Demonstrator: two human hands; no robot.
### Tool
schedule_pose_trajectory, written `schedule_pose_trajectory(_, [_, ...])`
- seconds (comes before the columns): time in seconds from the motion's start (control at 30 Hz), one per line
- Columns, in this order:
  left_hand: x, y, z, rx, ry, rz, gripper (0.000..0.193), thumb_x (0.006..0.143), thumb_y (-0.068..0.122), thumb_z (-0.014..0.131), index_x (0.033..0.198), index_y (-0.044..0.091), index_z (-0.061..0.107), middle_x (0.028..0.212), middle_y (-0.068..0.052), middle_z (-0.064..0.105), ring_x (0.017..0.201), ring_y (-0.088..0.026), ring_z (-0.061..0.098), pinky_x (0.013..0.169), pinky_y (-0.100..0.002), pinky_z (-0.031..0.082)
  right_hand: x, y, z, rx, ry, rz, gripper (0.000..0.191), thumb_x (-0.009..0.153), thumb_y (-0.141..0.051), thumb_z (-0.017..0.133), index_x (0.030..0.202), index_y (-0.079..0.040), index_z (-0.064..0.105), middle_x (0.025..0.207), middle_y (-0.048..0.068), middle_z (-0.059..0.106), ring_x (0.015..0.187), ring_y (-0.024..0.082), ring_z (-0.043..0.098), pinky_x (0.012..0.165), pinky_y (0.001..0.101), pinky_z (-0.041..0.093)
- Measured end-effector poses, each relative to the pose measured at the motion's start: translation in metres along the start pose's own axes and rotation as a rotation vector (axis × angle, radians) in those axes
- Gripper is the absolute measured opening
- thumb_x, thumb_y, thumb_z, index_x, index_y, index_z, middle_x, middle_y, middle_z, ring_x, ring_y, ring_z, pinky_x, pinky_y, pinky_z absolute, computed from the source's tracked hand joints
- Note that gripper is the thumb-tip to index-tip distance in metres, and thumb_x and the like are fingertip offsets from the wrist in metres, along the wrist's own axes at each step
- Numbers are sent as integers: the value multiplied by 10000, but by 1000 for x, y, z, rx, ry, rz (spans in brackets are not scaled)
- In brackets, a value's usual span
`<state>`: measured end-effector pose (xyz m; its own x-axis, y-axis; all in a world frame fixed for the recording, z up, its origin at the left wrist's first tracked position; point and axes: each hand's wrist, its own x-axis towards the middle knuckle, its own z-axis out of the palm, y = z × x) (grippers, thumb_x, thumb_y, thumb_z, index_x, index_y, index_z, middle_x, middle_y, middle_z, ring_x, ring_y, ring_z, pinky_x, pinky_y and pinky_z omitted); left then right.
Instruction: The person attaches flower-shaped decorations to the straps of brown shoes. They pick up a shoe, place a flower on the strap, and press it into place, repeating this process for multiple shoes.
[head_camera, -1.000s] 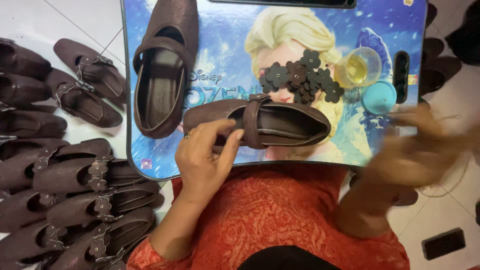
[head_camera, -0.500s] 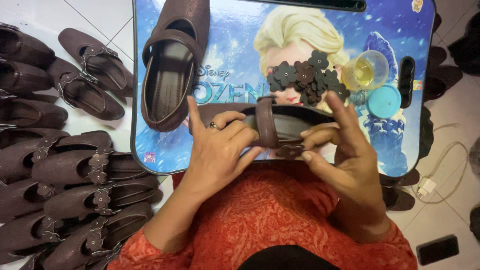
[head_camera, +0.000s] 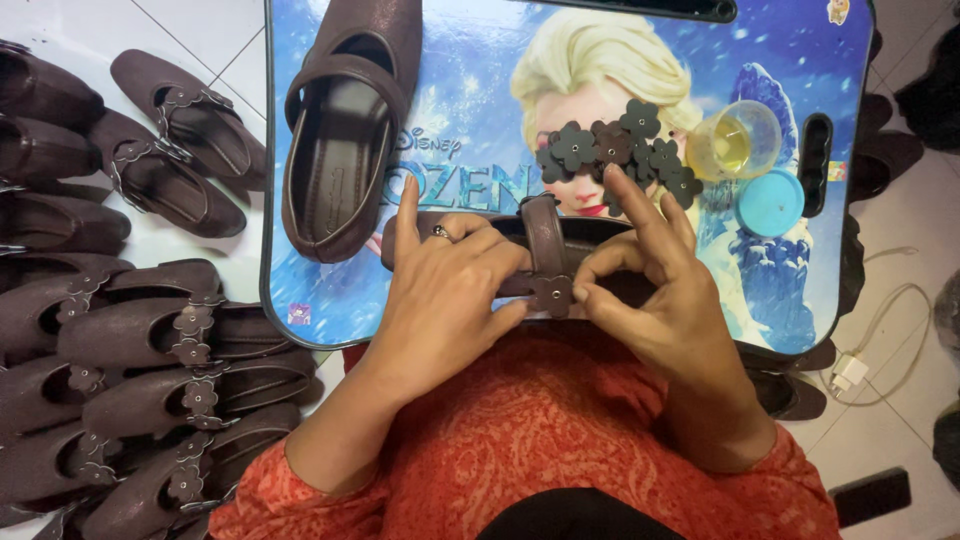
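A dark brown strap shoe (head_camera: 548, 245) lies sideways on the blue picture-printed lap table (head_camera: 480, 140), close to my body. My left hand (head_camera: 445, 290) grips the shoe's toe half, a ring on one finger. My right hand (head_camera: 655, 290) pinches a small brown flower piece (head_camera: 552, 292) against the end of the shoe's strap, the other fingers spread. Both hands hide most of the shoe. A second brown strap shoe (head_camera: 345, 130) lies upright on the table at the left.
A pile of dark flower pieces (head_camera: 615, 150), a small clear cup of yellowish liquid (head_camera: 738, 140) and a blue lid (head_camera: 770, 202) sit on the table's right side. Several brown shoes (head_camera: 130, 340) lie on the white tiled floor at left. A white charger and cable (head_camera: 850, 372) lie at right.
My right hand came in from the right onto the shoe's strap and now pinches a flower piece there. My left hand shifted along the shoe; the shoe moved slightly toward me.
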<state>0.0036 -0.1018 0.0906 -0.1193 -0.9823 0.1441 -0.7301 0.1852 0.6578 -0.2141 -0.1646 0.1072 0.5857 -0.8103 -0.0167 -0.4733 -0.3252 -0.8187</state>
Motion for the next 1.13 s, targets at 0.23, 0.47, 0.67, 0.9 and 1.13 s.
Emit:
schedule_pose_trajectory(0.23, [7, -2, -2, -29, -14, 14, 537, 645, 557, 869, 875, 81, 771, 810, -78, 691, 1039, -329, 632, 1125, -745, 80, 0, 6, 0, 34, 18, 7, 912, 829, -34, 743, 1638, -56, 321, 804, -62, 688, 1008, 54, 658, 1335, 516, 39])
schedule_pose_trajectory(0.47, [7, -2, 2, -25, 21, -11, 391, 797, 472, 805, 833, 85, 763, 781, -61, 680, 990, -298, 648, 1159, -747, 102, 3, 10, 1, 49, 28, 7, 913, 824, -32, 740, 1636, -55, 323, 811, -55, 695, 1005, 49, 659, 1336, 518, 24])
schedule_pose_trajectory(0.67, [5, -2, 4, -25, 43, -21, 305, 807, 403, 805, 820, 101, 760, 753, -44, 656, 929, -276, 636, 1170, -721, 119, 4, 3, 4, 5, 46, 15, 883, 834, -30, 719, 1630, -58, 339, 801, -55, 699, 1006, 57, 665, 1344, 511, 52])
schedule_pose_trajectory(0.9, [3, 0, 4, -39, 68, -22, 247, 800, 365, 816, 828, 124, 771, 763, -27, 660, 895, -252, 632, 1199, -682, 105, 3, 2, 8, -49, 55, 10, 882, 820, -37, 734, 1613, -48, 349, 784, -47, 700, 990, 69, 676, 1320, 510, 52])
schedule_pose_trajectory(1.13, [-1, -1, 6, -36, 82, -32, 259, 797, 358, 828, 844, 111, 767, 772, -17, 672, 897, -246, 647, 1213, -677, 81, -2, 7, 10, -50, 54, -4, 903, 816, -54, 759, 1615, -55, 339, 802, -50, 693, 988, 79, 677, 1321, 502, 58])
